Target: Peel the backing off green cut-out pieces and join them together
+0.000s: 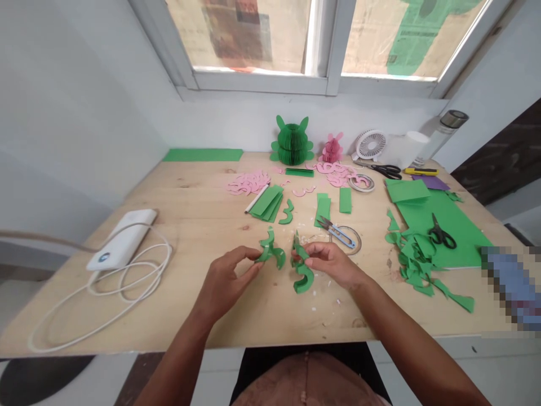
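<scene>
My left hand [228, 276] pinches a curved green paper cutout [270, 248] between thumb and fingers, a little above the wooden table [203, 214]. Close to it on the right, my right hand [327, 262] grips a second wavy green stack of paper cutouts [303, 276], thicker at its lower end. A small gap separates the two green pieces. Beyond them lies another wavy green cutout [287, 212] beside a fan of folded green paper strips [268, 203] and a white pen [256, 199]. Blue-handled thread snips [338, 232] rest just past my right hand.
Green paper scraps [416, 259], black scissors [442, 232] and green sheets [443, 220] lie at right. Pink cutouts [249, 182] and a tape roll [360, 182] sit farther back. Green [292, 144] and pink [332, 149] paper figures stand by the wall. A white power bank [122, 239] with looped cable is left.
</scene>
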### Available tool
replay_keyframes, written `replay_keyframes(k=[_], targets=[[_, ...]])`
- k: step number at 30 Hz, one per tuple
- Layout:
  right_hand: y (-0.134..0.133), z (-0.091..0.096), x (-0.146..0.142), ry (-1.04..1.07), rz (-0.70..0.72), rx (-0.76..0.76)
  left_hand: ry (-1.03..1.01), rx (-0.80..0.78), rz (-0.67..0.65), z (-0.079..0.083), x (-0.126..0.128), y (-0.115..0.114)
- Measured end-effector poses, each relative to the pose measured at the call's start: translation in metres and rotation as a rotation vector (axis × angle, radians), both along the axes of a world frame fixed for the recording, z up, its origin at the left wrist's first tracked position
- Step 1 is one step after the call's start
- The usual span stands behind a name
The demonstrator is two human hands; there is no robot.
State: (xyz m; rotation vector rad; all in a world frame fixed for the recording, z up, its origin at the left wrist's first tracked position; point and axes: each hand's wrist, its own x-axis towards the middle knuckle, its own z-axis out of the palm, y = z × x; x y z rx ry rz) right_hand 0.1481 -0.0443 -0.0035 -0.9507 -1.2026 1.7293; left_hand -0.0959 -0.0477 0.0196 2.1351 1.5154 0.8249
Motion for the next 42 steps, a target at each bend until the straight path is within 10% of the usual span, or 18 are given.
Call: replay_keyframes(k=[21, 42], targets=[[-0.003, -0.001, -0.006, 0.059, 0.155, -0.023, -0.045, -0.190, -0.133, -0.010, 0.008, 0.002], [-0.004, 0.001, -0.012, -0.024, 0.344, 0.018, -0.640, -0.611, 0.054, -0.009, 0.011, 0.008]])
